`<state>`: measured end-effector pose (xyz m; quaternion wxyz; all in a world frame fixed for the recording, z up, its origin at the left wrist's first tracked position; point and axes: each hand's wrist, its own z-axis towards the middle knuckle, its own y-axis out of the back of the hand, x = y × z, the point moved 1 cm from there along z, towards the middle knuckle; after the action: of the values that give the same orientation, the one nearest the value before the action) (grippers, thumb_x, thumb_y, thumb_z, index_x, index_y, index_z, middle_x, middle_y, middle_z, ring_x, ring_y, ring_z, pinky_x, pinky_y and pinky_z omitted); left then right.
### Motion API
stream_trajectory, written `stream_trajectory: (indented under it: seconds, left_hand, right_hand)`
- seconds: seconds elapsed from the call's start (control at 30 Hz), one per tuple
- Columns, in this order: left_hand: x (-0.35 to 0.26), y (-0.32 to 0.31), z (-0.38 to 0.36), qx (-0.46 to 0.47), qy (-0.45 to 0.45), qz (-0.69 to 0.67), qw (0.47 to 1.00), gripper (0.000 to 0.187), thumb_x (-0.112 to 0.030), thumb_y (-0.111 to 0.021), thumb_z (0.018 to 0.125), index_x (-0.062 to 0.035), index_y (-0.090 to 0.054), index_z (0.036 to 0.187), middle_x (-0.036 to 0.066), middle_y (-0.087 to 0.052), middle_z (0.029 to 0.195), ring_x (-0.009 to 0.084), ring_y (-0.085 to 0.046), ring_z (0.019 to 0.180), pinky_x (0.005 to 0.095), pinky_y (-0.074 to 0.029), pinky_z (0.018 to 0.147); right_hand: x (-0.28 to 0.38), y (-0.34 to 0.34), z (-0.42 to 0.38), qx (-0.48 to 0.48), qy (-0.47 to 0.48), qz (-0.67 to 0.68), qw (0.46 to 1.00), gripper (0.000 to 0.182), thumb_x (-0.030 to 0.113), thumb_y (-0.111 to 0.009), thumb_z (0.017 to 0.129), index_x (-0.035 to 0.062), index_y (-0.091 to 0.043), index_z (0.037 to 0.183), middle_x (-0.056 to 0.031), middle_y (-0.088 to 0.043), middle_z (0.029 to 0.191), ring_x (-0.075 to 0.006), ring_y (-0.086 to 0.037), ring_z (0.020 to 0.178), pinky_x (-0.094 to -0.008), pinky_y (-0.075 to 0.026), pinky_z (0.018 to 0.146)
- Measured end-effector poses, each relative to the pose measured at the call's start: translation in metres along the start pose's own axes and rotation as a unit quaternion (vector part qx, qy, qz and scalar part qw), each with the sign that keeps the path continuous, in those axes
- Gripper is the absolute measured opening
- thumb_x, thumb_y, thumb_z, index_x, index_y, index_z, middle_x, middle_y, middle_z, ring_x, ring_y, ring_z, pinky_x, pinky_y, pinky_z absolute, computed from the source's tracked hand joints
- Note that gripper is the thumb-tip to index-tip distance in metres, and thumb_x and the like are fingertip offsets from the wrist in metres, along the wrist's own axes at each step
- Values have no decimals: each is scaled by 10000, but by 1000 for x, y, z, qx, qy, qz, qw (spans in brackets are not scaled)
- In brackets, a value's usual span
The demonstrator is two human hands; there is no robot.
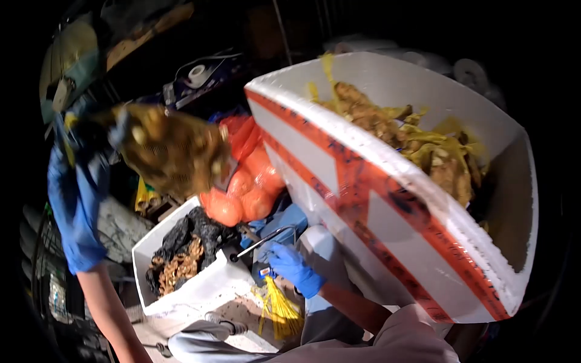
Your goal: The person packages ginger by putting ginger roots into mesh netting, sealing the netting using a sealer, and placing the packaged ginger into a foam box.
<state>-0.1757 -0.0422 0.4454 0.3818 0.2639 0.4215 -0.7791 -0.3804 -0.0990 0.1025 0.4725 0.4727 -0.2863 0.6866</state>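
Observation:
My left hand (pixel 78 151), in a blue glove, is raised at the left and closed on a yellow mesh bag (pixel 172 151). Brownish, knobbly root-like pieces fill the bag, which is blurred by motion. Low in the middle, my blue-gloved right hand (pixel 295 269) is closed around what looks like a thin bent metal rod (pixel 266 240) with a black tip. Just under that hand hangs a bunch of yellow netting (pixel 279 311) with a small blue piece at its top. The fingers of my right hand are partly hidden.
A large white foam box (pixel 387 175) with orange tape stands tilted at the right, holding filled yellow mesh bags (pixel 445 160). A smaller foam box (pixel 209 284) contains black plastic and brown scraps. Behind it lie red bags of round things (pixel 245 187). A tape roll (pixel 198 75) sits farther back.

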Motion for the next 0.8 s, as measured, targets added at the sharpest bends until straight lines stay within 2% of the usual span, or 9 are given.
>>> stream_trajectory:
  seconds: [0.13,0.17,0.23,0.3,0.4,0.47,0.67,0.73,0.8]
  left_hand:
    - [-17,-73,86,174,179,-131,959,356,-107,-439,816,18,-374,1143,182,-422,1143,239,-434,1061,297,-410,860]
    - [-4,-85,104,178,-90,227,953,350,-122,-449,815,17,-384,1130,169,-437,1130,234,-450,1041,298,-414,851]
    - [30,-109,145,150,-397,544,724,318,-149,-474,807,3,-427,1083,142,-485,1060,217,-485,981,300,-427,820]
    - [61,-131,196,160,-446,549,688,291,-161,-489,801,-11,-460,1049,128,-520,1003,206,-503,941,300,-436,798]
    - [113,-160,255,309,22,7,951,162,-138,-518,793,-31,-527,916,48,-558,790,143,-555,769,281,-482,749]
    - [149,-188,251,225,-38,71,971,189,-166,-530,787,-27,-524,915,50,-560,750,146,-550,735,295,-465,786]
    - [245,-155,273,195,108,273,936,160,-180,-544,757,-30,-564,807,56,-564,760,150,-540,696,285,-457,691]
    - [263,-132,269,222,74,554,799,177,-184,-567,729,-24,-570,803,46,-563,727,137,-536,690,268,-458,657]
    - [280,-105,282,215,42,670,709,200,-208,-597,710,-22,-577,782,36,-553,686,117,-524,653,243,-443,601]
  right_hand:
    - [33,12,9,-11,70,-10,997,91,51,-444,741,5,-508,787,-73,-535,651,-194,-529,568,-272,-428,535]
    - [25,11,12,-6,63,5,998,100,17,-433,709,11,-508,775,-91,-541,655,-232,-541,586,-301,-432,546]
    - [26,13,14,-18,87,49,995,93,19,-444,690,24,-508,758,-108,-539,643,-273,-541,599,-336,-429,546]
    - [30,16,16,-28,104,13,994,69,27,-453,684,25,-499,736,-123,-535,648,-301,-526,604,-362,-416,541]
    - [31,22,14,-24,114,-92,989,87,22,-447,742,-4,-502,805,-84,-541,653,-201,-543,577,-319,-418,518]
    - [22,19,6,-44,104,-147,983,112,36,-445,754,-3,-499,844,-63,-515,618,-170,-501,516,-297,-397,484]
    - [-11,16,4,46,-80,10,996,164,43,-453,720,-15,-506,864,-157,-520,654,-321,-507,610,-374,-396,538]
    - [-3,18,0,-64,86,-88,990,162,76,-431,751,-24,-503,855,-148,-515,643,-303,-503,593,-353,-396,527]
    - [0,21,2,-35,-31,107,993,149,74,-432,755,-18,-505,847,-145,-521,651,-300,-507,596,-345,-397,522]
